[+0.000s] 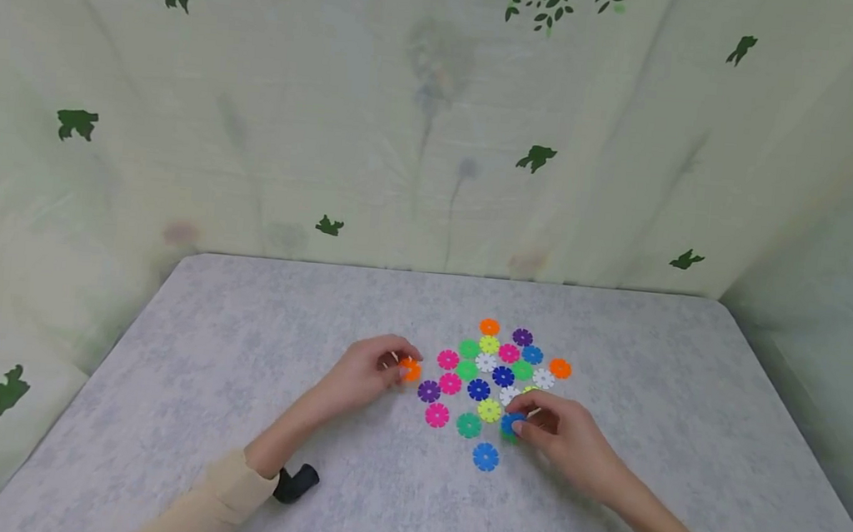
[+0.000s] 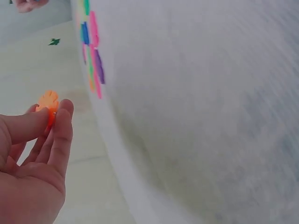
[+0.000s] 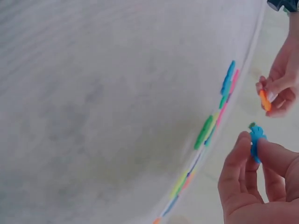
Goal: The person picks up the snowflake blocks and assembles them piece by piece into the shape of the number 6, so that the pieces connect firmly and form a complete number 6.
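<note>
My left hand point(image 1: 367, 372) pinches an orange notched plastic disc point(image 1: 410, 370) between thumb and fingers, just left of a spread of coloured discs. In the left wrist view that orange disc point(image 2: 48, 105) stands up from the fingertips. On the near right side of the spread, my right hand point(image 1: 567, 437) pinches a blue notched disc point(image 1: 511, 424). The right wrist view shows the blue disc point(image 3: 256, 142) held on edge between thumb and forefinger. Below it in the head view, a green disc is partly hidden. The two held discs are apart.
Several flower-like discs lie flat on the grey table point(image 1: 242, 310), among them a light blue disc point(image 1: 486, 457) nearest me, a pink disc point(image 1: 437, 415), a purple disc point(image 1: 429, 391) and an orange disc point(image 1: 560, 368) at the right. A patterned curtain point(image 1: 286, 138) hangs behind the table.
</note>
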Demonstrator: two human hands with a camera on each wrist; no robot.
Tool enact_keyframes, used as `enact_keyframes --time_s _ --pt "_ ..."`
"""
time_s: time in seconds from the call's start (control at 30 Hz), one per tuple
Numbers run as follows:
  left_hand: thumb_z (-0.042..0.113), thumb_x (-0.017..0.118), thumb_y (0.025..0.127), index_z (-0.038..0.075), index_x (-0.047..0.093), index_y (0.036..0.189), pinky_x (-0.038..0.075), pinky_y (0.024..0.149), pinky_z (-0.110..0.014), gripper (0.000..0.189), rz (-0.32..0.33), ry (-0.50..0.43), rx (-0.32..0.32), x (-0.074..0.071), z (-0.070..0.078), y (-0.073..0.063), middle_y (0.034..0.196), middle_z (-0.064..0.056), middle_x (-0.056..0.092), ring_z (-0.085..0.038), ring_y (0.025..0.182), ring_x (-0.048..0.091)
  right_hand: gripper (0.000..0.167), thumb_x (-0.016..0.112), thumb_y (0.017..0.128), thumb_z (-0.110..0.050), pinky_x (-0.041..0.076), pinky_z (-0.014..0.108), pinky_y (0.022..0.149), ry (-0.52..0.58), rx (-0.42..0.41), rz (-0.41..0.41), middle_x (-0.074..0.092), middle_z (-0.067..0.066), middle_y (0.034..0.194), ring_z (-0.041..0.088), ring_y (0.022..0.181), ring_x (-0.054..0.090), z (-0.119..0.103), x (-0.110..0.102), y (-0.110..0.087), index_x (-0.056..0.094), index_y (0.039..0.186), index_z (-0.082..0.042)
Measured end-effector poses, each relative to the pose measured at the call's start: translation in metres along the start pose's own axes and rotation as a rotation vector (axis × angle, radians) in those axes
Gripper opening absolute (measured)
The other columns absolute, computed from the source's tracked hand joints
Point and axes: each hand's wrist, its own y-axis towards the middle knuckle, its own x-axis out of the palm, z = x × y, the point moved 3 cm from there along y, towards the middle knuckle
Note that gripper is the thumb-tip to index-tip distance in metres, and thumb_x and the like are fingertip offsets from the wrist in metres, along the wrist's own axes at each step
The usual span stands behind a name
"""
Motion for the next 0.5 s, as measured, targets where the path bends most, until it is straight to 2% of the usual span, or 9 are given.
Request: enact_keyframes --time_s 0.17,0.33,0.5 --pt "-0.005 0.059 0.093 0.004 0.067 0.114 0.055 0.066 -0.036 0.024 0.024 -0.132 -0.036 0.001 0.012 -0.008 0.099 -0.005 0.064 -0.031 0.075 0.064 0.022 0.073 0.087 -0.002 0.055 0.025 0.072 0.079 0.047 0.074 0.065 0.001 0.094 0.018 0.083 0.063 -0.015 0.002 0.001 0.068 0.107 -0.011" --pt "-0.003 0.06 0.094 0.005 0.064 0.112 0.055 0.065 -0.045 0.021 0.028 -0.262 -0.071 0.008 0.021 -0.014 0.095 -0.008 0.065 -0.036 0.076 0.066 0.024 0.075 0.085 -0.003 0.055 0.024 0.072 0.127 0.126 0.184 0.065 0.003 0.095 0.018 0.086 0.063 -0.025 0.005 -0.002 0.068 0.108 -0.008" --pt "-0.001 0.062 0.094 0.005 0.06 0.114 0.057 0.063 -0.041 0.021 0.035 -0.367 -0.119 0.014 0.03 -0.021 0.092 -0.011 0.066 -0.039 0.08 0.068 0.026 0.074 0.087 -0.005 0.055 0.024 0.075 0.161 0.132 0.263 0.066 0.003 0.101 0.02 0.09 0.062 -0.034 0.008 -0.007 0.068 0.113 -0.009"
